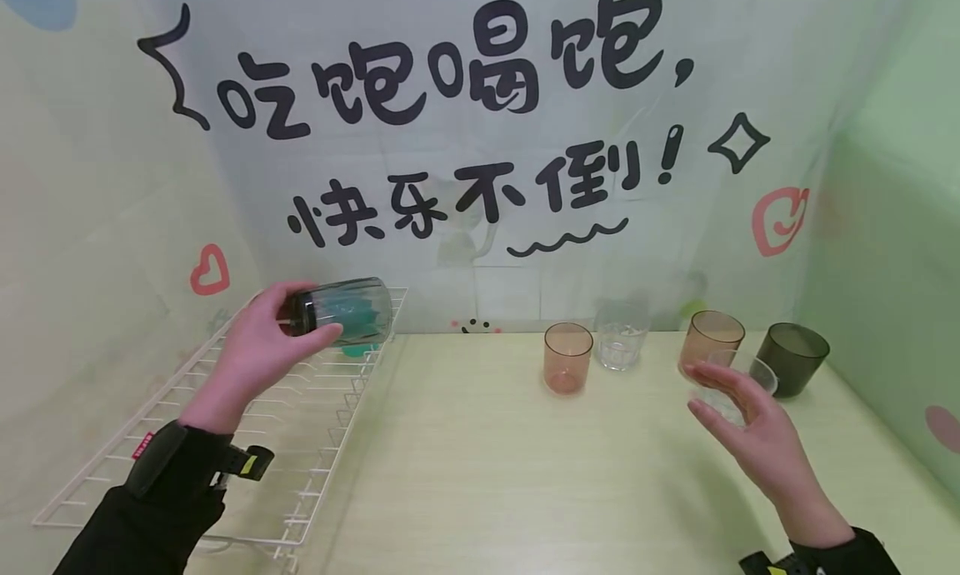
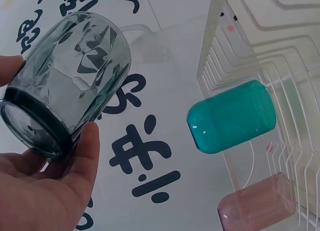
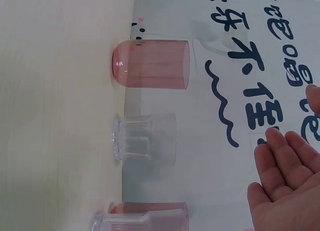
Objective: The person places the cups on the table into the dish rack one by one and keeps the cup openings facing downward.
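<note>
My left hand (image 1: 258,342) grips a grey see-through glass (image 1: 356,304) near its dark base, lying sideways in the air above the white wire rack (image 1: 255,541). In the left wrist view a teal cup (image 2: 232,117) and a pink cup (image 2: 260,203) are on the rack. My right hand (image 1: 765,437) holds nothing, with its fingers loosely bent and the thumb apart. It hovers in front of a clear cup (image 3: 125,223), partly hiding it in the head view. Behind stand an amber-pink cup (image 1: 712,335) and a dark grey cup (image 1: 795,358).
Farther left on the pale table (image 1: 480,458) stand another pink cup (image 1: 567,360) and a clear cup (image 1: 621,346), close to the back wall sheet (image 1: 420,283) with black lettering. A green wall (image 1: 885,250) bounds the right side.
</note>
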A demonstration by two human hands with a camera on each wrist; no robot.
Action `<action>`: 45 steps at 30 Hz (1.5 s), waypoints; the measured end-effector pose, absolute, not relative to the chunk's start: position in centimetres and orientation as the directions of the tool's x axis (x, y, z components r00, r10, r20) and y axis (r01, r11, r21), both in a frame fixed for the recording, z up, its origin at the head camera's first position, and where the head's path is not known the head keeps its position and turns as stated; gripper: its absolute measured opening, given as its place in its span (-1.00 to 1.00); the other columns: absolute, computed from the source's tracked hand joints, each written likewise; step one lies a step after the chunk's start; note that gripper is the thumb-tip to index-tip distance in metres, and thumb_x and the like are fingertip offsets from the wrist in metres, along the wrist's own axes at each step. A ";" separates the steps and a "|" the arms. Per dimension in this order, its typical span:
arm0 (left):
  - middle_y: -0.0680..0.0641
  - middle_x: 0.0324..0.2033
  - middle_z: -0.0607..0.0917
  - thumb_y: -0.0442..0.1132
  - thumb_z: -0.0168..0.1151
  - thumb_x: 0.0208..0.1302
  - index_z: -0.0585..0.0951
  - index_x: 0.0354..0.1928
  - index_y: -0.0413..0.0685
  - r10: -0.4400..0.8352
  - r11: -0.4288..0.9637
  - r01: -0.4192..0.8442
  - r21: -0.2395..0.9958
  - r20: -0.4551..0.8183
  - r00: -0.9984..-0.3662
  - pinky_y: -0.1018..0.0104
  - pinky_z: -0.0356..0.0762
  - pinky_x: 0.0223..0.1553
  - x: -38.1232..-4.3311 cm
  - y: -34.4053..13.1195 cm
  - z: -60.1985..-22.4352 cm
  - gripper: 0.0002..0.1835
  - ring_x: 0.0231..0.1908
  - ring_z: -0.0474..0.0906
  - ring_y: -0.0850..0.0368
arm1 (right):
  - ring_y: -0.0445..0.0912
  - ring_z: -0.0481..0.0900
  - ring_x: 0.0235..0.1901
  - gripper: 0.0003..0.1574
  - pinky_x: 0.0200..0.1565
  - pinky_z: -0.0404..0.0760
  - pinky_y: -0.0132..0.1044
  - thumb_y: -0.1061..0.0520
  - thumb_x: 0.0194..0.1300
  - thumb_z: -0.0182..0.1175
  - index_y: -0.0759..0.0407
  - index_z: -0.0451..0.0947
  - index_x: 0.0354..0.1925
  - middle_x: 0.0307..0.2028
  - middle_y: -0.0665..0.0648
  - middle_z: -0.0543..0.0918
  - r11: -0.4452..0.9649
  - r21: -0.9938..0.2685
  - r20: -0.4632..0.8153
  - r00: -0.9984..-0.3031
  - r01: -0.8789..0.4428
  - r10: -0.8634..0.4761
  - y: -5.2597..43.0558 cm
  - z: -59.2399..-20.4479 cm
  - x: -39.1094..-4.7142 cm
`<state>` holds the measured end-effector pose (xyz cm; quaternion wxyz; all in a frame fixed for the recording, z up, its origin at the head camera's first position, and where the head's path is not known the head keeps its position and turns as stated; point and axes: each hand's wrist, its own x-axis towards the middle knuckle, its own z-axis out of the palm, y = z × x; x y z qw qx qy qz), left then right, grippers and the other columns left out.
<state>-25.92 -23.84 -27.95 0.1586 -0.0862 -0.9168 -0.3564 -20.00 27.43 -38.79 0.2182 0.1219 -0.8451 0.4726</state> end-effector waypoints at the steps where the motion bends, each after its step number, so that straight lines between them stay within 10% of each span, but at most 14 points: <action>1: -0.17 -0.07 0.47 0.19 0.25 0.02 0.31 0.21 -0.09 0.038 0.736 0.259 0.626 0.343 -0.939 0.20 0.54 -0.30 -26.0 -24.0 -28.0 -0.22 -0.15 0.44 -0.07 | -0.38 0.34 0.08 -0.42 0.05 0.19 -0.65 0.16 0.19 0.19 0.20 0.36 0.19 0.08 0.02 0.51 0.533 -0.745 0.476 -0.879 -0.402 0.002 27.5 -38.9 -20.0; 24: -0.27 0.00 0.42 0.14 0.22 0.07 0.30 0.19 -0.21 0.013 0.814 0.152 0.561 0.243 -0.970 0.21 0.48 -0.33 -27.7 -27.8 -29.2 -0.25 -0.17 0.34 -0.12 | -0.53 0.24 0.07 -0.42 0.01 0.17 -0.62 0.04 0.18 0.21 0.08 0.39 0.17 0.06 -0.08 0.49 0.641 -0.698 0.430 -0.902 -0.319 0.019 28.7 -40.6 -20.2; 32: -0.30 -0.07 0.45 0.09 0.23 0.07 0.37 0.10 -0.30 0.003 0.844 0.106 0.526 0.193 -0.981 0.25 0.50 -0.39 -28.2 -29.2 -29.9 -0.30 -0.21 0.36 -0.13 | -0.57 0.17 0.06 -0.40 0.04 0.26 0.16 0.00 0.17 0.22 0.09 0.39 0.17 0.06 0.21 0.49 0.667 -0.683 0.414 -0.910 -0.298 0.018 29.3 -40.9 -20.5; 45: -0.36 -0.15 0.51 0.17 0.22 0.05 0.34 0.10 -0.41 -0.033 0.902 0.017 0.431 0.110 -0.993 0.17 0.50 -0.44 -29.5 -31.4 -31.3 -0.19 -0.31 0.44 -0.12 | -0.53 0.13 0.10 -0.34 -0.01 0.25 0.21 -0.10 0.16 0.21 0.01 0.36 0.21 0.10 0.24 0.48 0.730 -0.631 0.395 -0.919 -0.265 0.008 30.9 -40.9 -20.2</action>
